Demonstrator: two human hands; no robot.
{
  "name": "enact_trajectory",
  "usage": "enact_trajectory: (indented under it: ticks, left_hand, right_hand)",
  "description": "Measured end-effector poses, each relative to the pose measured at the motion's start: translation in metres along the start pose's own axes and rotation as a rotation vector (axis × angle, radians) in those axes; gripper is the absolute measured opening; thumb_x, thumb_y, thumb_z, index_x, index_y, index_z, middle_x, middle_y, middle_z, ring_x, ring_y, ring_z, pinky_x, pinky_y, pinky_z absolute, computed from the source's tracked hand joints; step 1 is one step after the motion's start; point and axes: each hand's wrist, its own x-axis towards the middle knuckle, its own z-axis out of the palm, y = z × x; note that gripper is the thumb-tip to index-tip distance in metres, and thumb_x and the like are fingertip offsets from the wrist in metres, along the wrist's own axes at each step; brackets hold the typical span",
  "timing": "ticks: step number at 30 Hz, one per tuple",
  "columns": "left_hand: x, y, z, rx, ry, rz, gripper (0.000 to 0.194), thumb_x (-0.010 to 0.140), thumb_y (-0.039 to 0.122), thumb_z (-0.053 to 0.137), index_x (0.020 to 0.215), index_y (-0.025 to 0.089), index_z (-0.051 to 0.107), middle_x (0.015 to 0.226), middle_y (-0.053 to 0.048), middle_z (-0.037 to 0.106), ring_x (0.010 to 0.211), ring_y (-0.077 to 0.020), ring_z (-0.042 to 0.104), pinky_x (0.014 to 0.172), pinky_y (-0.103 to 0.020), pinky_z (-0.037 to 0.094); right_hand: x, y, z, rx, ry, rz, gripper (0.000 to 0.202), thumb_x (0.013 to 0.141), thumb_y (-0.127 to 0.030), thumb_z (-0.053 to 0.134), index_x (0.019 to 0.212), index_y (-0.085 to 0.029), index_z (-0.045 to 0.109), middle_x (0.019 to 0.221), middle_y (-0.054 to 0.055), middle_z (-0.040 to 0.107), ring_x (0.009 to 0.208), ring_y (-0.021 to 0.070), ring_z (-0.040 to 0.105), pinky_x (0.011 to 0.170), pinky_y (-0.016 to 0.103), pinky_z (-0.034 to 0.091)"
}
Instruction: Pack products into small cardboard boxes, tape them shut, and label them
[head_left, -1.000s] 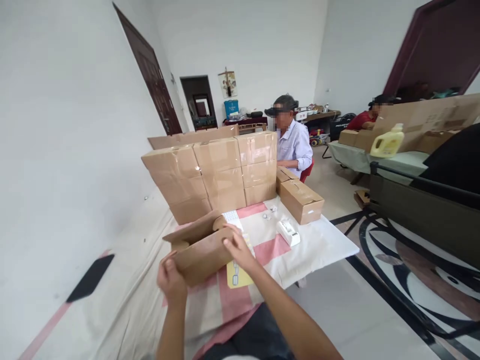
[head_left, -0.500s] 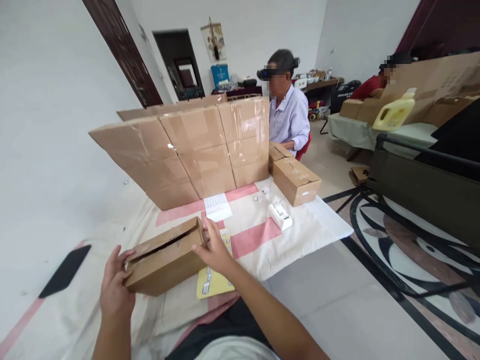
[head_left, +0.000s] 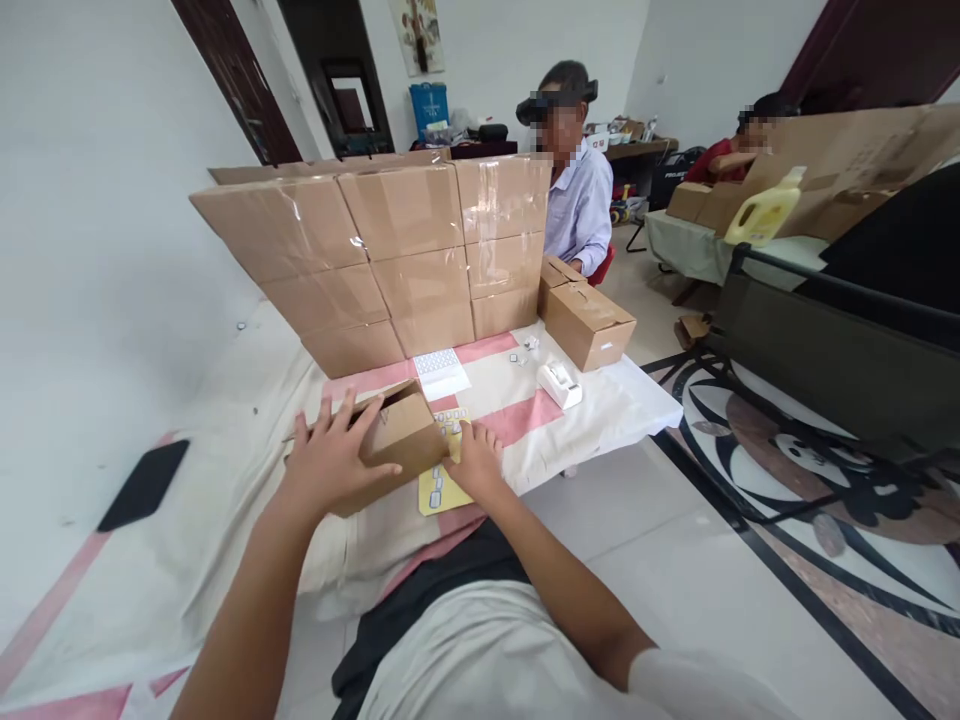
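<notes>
A brown cardboard box (head_left: pixel 409 435) rests on the cloth-covered table in front of me, with a dark gap along its top flaps. My left hand (head_left: pixel 326 465) lies over the box's top and near side, fingers spread. At the box's right end is my right hand (head_left: pixel 476 462), its fingers bent against the lower corner; what it may pinch is too small to make out. A yellow card (head_left: pixel 442 492) with printed shapes lies partly under the box and my right hand. Behind the box is a white sheet (head_left: pixel 442 375) with a printed grid.
A wall of taped boxes (head_left: pixel 420 260) stands at the table's back. A white tape dispenser (head_left: pixel 559 384) and two more boxes (head_left: pixel 589 325) are on the right. One person (head_left: pixel 581 205) sits behind them. A black flat object (head_left: pixel 144 485) lies at left.
My left hand has moved from the box's left end onto its top. My right hand has slid down to its lower right corner. The box sits lower on the table, and the view has shifted.
</notes>
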Motion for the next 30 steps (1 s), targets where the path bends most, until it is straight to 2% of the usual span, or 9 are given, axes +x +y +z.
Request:
enact_trajectory:
  ticks: [3, 6, 11, 14, 18, 22, 24, 26, 30]
  left_hand:
    - [0.016, -0.012, -0.001, -0.040, -0.110, -0.027, 0.101, 0.081, 0.073, 0.058, 0.165, 0.027, 0.024, 0.166, -0.019, 0.035, 0.150, -0.0482, 0.033, 0.116, -0.070, 0.028]
    - [0.010, -0.034, 0.003, -0.141, -0.057, -0.082, 0.093, 0.086, 0.073, 0.051, 0.163, 0.026, 0.029, 0.155, -0.020, 0.049, 0.138, -0.0442, 0.046, 0.112, -0.064, 0.035]
    - [-0.024, -0.080, 0.019, -0.412, 0.095, -0.200, 0.095, 0.081, 0.075, 0.055, 0.160, 0.028, 0.031, 0.157, -0.016, 0.047, 0.141, -0.0422, 0.046, 0.113, -0.061, 0.038]
    - [-0.036, -0.095, 0.028, -0.503, 0.150, -0.203, 0.096, 0.081, 0.074, 0.058, 0.160, 0.028, 0.029, 0.160, -0.016, 0.044, 0.144, -0.0422, 0.043, 0.115, -0.060, 0.037]
    - [-0.034, -0.090, 0.028, -0.481, 0.128, -0.182, 0.096, 0.081, 0.075, 0.057, 0.161, 0.029, 0.030, 0.160, -0.016, 0.042, 0.145, -0.0445, 0.041, 0.116, -0.065, 0.032]
    - [-0.023, -0.082, 0.025, -0.434, 0.084, -0.104, 0.096, 0.080, 0.079, 0.055, 0.160, 0.031, 0.032, 0.157, -0.015, 0.045, 0.143, -0.0439, 0.042, 0.116, -0.064, 0.030]
    - [-0.020, -0.082, 0.025, -0.425, 0.091, -0.052, 0.097, 0.080, 0.079, 0.055, 0.160, 0.031, 0.033, 0.156, -0.015, 0.045, 0.143, -0.0425, 0.042, 0.117, -0.061, 0.029]
    - [-0.020, -0.083, 0.027, -0.424, 0.107, -0.026, 0.097, 0.080, 0.079, 0.056, 0.161, 0.031, 0.032, 0.156, -0.015, 0.045, 0.143, -0.0416, 0.043, 0.117, -0.059, 0.030]
    - [-0.025, -0.086, 0.031, -0.445, 0.135, -0.020, 0.097, 0.080, 0.080, 0.055, 0.160, 0.031, 0.033, 0.155, -0.015, 0.045, 0.142, -0.0414, 0.043, 0.116, -0.058, 0.031]
  right_hand:
    - [-0.003, -0.004, 0.005, -0.096, -0.011, -0.013, 0.077, 0.083, -0.036, 0.075, 0.153, -0.017, 0.049, 0.150, 0.022, 0.050, 0.132, 0.0405, 0.044, 0.108, 0.053, 0.033]
    - [-0.003, -0.002, 0.007, -0.147, -0.007, -0.045, 0.061, 0.091, -0.040, 0.069, 0.148, -0.021, 0.056, 0.153, 0.018, 0.050, 0.131, 0.0392, 0.044, 0.107, 0.054, 0.033]
    - [0.007, 0.005, 0.007, -0.203, 0.063, -0.063, 0.051, 0.096, -0.040, 0.064, 0.144, -0.022, 0.060, 0.152, 0.017, 0.052, 0.128, 0.0391, 0.047, 0.106, 0.055, 0.036]
    - [0.027, 0.016, -0.004, -0.226, 0.105, -0.002, 0.048, 0.096, -0.032, 0.062, 0.142, -0.019, 0.062, 0.154, 0.022, 0.048, 0.129, 0.0423, 0.046, 0.105, 0.060, 0.035]
    - [0.057, 0.035, -0.034, -0.237, 0.131, 0.032, 0.038, 0.099, -0.029, 0.055, 0.133, -0.021, 0.071, 0.146, 0.020, 0.053, 0.128, 0.0408, 0.045, 0.106, 0.061, 0.034]
    - [0.069, 0.040, -0.057, -0.219, 0.079, -0.094, 0.033, 0.103, -0.029, 0.049, 0.119, -0.024, 0.078, 0.138, 0.012, 0.061, 0.123, 0.0322, 0.051, 0.107, 0.049, 0.038]
    - [0.070, 0.036, -0.058, -0.217, 0.037, -0.160, 0.032, 0.104, -0.029, 0.048, 0.119, -0.026, 0.077, 0.136, 0.009, 0.064, 0.122, 0.0278, 0.054, 0.105, 0.044, 0.040]
    - [0.071, 0.032, -0.054, -0.225, 0.002, -0.202, 0.032, 0.105, -0.029, 0.049, 0.123, -0.028, 0.075, 0.139, 0.007, 0.064, 0.125, 0.0269, 0.053, 0.106, 0.043, 0.039]
    - [0.073, 0.034, -0.043, -0.264, -0.086, -0.218, 0.038, 0.099, -0.025, 0.056, 0.135, -0.026, 0.069, 0.154, 0.011, 0.054, 0.137, 0.0359, 0.043, 0.110, 0.056, 0.034]
